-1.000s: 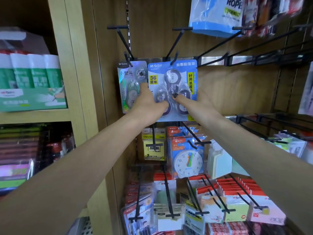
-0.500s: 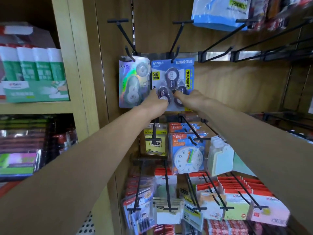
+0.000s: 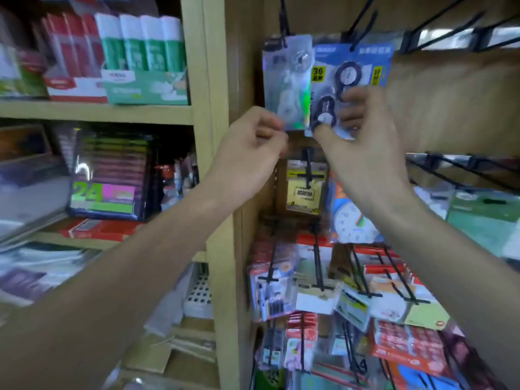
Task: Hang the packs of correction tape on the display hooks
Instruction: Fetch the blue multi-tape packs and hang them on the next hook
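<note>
Glue stick box [image 3: 146,85] on shelf; clock pack [image 3: 351,220] hanging below.

- The blue pack of correction tape [image 3: 353,56] has a yellow label with dark numerals and black-rimmed round tape reels with white centres.
- The pack beside it [image 3: 287,83] is clear and silvery, with an iridescent green sheen.
- The display hooks [image 3: 357,21] are black against a light wood back panel [image 3: 450,105].
- The glue sticks [image 3: 143,38] on the shelf are white above and green below, standing in a green box [image 3: 146,90].
- Next to them is a red and white box [image 3: 73,85].
- A dark pack of pens [image 3: 109,173] carries a bright green "24" and a pink patch.
- A toy clock [image 3: 349,220] has a white face on an orange and blue card.
- A yellow pack [image 3: 305,192] hangs lower, with black lettering.
</note>
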Motion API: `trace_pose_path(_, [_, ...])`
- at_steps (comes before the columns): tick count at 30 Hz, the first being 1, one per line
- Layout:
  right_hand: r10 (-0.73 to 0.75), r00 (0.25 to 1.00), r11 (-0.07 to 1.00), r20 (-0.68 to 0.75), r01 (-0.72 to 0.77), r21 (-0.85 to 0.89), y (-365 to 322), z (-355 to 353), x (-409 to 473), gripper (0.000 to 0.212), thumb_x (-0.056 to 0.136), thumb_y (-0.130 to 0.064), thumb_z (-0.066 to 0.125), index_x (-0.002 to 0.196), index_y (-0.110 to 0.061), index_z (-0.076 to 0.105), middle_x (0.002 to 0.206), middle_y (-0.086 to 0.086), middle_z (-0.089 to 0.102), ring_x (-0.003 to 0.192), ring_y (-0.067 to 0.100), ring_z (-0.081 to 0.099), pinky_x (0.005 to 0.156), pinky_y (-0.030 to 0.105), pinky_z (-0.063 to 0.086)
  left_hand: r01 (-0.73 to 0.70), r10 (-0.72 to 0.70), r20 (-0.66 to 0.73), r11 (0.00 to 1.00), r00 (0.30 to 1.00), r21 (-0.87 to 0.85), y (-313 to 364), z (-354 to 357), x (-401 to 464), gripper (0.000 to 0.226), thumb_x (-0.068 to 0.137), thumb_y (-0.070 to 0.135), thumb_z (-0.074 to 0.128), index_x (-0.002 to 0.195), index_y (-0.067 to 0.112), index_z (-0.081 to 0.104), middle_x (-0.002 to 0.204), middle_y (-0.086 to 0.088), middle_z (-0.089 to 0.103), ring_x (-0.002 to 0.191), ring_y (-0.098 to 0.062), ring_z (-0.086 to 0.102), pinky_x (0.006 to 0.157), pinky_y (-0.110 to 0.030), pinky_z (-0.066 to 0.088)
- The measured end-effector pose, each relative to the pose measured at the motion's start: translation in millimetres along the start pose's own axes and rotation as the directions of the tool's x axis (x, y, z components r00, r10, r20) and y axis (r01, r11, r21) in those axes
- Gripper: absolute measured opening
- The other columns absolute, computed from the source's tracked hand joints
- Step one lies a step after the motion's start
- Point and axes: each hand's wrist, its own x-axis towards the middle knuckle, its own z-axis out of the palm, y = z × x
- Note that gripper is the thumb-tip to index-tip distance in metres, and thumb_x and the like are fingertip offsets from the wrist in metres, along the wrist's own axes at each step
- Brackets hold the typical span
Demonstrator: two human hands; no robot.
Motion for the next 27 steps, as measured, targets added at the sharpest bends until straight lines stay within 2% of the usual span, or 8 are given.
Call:
trace_pose_path(5, [-0.077, 0.968, 0.986, 0.237, 0.039, 0.160, -32.1, 67.6, -96.6, 0.027, 0.079, -0.019, 0.065, 0.105, -0.013, 0.066, 0.091, 0.000, 0.068, 0.083, 0.014, 0.064, 0.077, 0.028, 0.054, -0.020, 0.021, -0.025, 1.000, 0.999, 0.018, -42.9, -71.2, -69.7, 0.027, 0.092, -0.007, 0.059, 0.084, 0.019, 0.061, 0.074, -0.006, 0.062, 0.059, -0.001, 0.058, 0.062, -0.017, 0.049])
trace_pose_path(8, [0.013, 0.906, 0.967, 0.422, -0.118, 0.224, -30.5, 126.4, -159.9, 0.017, 0.083, -0.006, 0.066, 0.097, -0.016, 0.065, 0.080, -0.009, 0.064, 0.071, 0.001, 0.059, 0.069, 0.016, 0.049, 0.102, -0.098, -0.053, 0.991, 0.994, 0.090, -94.4, -129.1, -119.4, 0.019, 0.087, 0.006, 0.056, 0.083, 0.024, 0.062, 0.074, -0.001, 0.065, 0.063, -0.009, 0.060, 0.061, -0.026, 0.052])
trace_pose_path(11, [0.174, 0.772, 0.935, 0.611, -0.324, 0.144, -18.8, 193.1, -231.9, 0.025, 0.091, 0.000, 0.067, 0.097, -0.023, 0.060, 0.084, -0.011, 0.062, 0.075, 0.002, 0.059, 0.073, 0.023, 0.048, 0.312, -0.300, -0.107, 0.941, 0.948, 0.130, -170.1, -198.1, -177.6, 0.020, 0.098, 0.003, 0.057, 0.086, 0.016, 0.064, 0.066, 0.005, 0.065, 0.054, -0.009, 0.058, 0.057, -0.024, 0.048])
trace_pose_path(15, [0.404, 0.536, 0.843, 0.741, -0.533, -0.073, 1.0, 282.5, -340.8, 0.029, 0.089, -0.001, 0.066, 0.089, -0.030, 0.059, 0.086, -0.003, 0.063, 0.084, 0.023, 0.064, 0.076, 0.039, 0.050, 0.634, -0.617, -0.154, 0.767, 0.772, 0.102, -278.7, -275.8, -275.9, 0.029, 0.104, 0.000, 0.054, 0.084, 0.019, 0.061, 0.062, 0.009, 0.067, 0.051, -0.007, 0.060, 0.060, -0.030, 0.050])
trace_pose_path(20, [0.640, 0.113, 0.633, 0.760, -0.638, -0.438, 43.7, 360.7, -474.7, 0.028, 0.097, -0.015, 0.068, 0.123, -0.018, 0.057, 0.093, -0.001, 0.063, 0.074, 0.021, 0.060, 0.061, 0.032, 0.045, 0.870, -0.850, -0.190, 0.466, 0.491, 0.162, -393.7, -331.7, -407.8, 0.023, 0.093, 0.010, 0.066, 0.079, 0.028, 0.064, 0.071, 0.000, 0.070, 0.073, -0.025, 0.072, 0.078, -0.046, 0.058])
trace_pose_path(22, [0.717, 0.009, 0.545, 0.697, -0.630, -0.553, 66.9, 379.7, -524.8, 0.025, 0.094, -0.017, 0.069, 0.115, -0.018, 0.055, 0.095, 0.008, 0.065, 0.067, 0.021, 0.056, 0.059, 0.033, 0.040, 0.905, -0.887, -0.205, 0.375, 0.414, 0.201, -428.5, -334.6, -446.0, 0.011, 0.083, 0.020, 0.066, 0.078, 0.030, 0.065, 0.078, -0.011, 0.069, 0.082, -0.036, 0.072, 0.077, -0.045, 0.058])
trace_pose_path(25, [0.818, -0.093, 0.409, 0.568, -0.600, -0.688, 105.9, 395.3, -600.4, 0.020, 0.088, -0.017, 0.071, 0.105, -0.018, 0.059, 0.102, 0.018, 0.064, 0.081, 0.027, 0.058, 0.062, 0.033, 0.038, 0.946, -0.937, -0.198, 0.244, 0.286, 0.213, -479.9, -327.2, -493.0, 0.018, 0.091, 0.006, 0.066, 0.101, 0.020, 0.060, 0.081, -0.004, 0.061, 0.072, -0.020, 0.060, 0.059, -0.018, 0.044])
trace_pose_path(27, [0.857, -0.160, 0.326, 0.490, -0.569, -0.755, 134.5, 399.1, -647.8, 0.020, 0.081, -0.024, 0.073, 0.093, -0.023, 0.057, 0.094, 0.012, 0.058, 0.083, 0.026, 0.055, 0.068, 0.033, 0.037, 0.968, -0.954, -0.218, 0.166, 0.206, 0.187, -520.2, -321.9, -523.7, 0.024, 0.090, 0.011, 0.067, 0.113, 0.011, 0.061, 0.098, -0.015, 0.068, 0.084, -0.028, 0.062, 0.065, -0.026, 0.043])
